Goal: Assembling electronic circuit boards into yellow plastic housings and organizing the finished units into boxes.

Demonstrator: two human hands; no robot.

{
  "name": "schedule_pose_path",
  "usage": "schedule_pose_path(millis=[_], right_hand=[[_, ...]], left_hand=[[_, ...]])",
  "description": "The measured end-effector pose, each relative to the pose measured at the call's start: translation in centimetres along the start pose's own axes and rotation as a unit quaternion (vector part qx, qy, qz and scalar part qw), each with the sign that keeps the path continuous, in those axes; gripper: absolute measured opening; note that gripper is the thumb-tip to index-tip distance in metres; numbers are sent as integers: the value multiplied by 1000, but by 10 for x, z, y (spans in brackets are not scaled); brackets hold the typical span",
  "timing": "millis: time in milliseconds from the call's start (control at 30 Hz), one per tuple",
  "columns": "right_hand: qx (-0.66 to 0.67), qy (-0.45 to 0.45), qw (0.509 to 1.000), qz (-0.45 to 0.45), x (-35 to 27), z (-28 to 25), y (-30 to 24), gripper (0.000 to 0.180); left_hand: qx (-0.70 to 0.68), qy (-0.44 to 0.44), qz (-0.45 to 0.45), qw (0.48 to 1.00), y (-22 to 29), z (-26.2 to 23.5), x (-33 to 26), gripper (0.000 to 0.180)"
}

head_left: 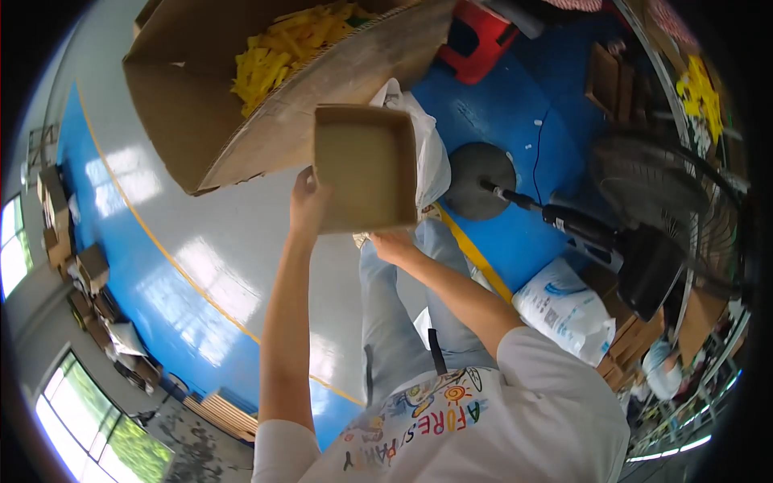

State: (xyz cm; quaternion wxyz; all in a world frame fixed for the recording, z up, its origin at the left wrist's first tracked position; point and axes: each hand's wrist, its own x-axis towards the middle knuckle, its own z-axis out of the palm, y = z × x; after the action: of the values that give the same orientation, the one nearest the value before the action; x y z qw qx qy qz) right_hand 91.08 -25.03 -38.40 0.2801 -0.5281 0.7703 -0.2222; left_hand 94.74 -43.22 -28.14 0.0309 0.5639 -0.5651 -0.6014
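A small, shallow cardboard box (362,165), open and with nothing inside, is held up in front of me. My left hand (308,201) grips its left edge. My right hand (392,244) holds its lower edge from below. Just behind it stands a large, tilted cardboard carton (233,145) holding several yellow plastic pieces (278,48). The small box is close to the carton's side, and I cannot tell whether they touch.
A white plastic bag (431,153) lies beside the carton. A black standing fan (668,209) with a round base (481,181) is on the right. A red stool (475,44) stands behind. A white sack (564,310) lies on the blue floor. Stacked cartons (72,258) sit left; another person (664,370) is lower right.
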Motion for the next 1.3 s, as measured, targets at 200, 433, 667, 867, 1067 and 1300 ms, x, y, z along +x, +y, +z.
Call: schedule_pose_path(millis=[200,433,667,867,1067,1300], right_hand=[[-45,-59,994,79,-37,14,-3,44],[-55,-30,992,107,-39,26,-11,46],[-56,-14,989,133,-37,21,-24,55],[-56,-29,977,206,-37,23,-36,61],[-11,-25,956,291,-49,23,-53,55],[75,-101,942,311,-87,13,-72,39]], left_hand=[[-295,-90,-203,929,-86,42,49,48],[333,17,238,912,-103,80,96,69],[345,-149,183,908,-82,152,160,44],[337,-38,143,930,-99,152,237,44],[208,-105,146,961,-113,97,228,47],[335,-107,287,891,-126,-36,149,32]])
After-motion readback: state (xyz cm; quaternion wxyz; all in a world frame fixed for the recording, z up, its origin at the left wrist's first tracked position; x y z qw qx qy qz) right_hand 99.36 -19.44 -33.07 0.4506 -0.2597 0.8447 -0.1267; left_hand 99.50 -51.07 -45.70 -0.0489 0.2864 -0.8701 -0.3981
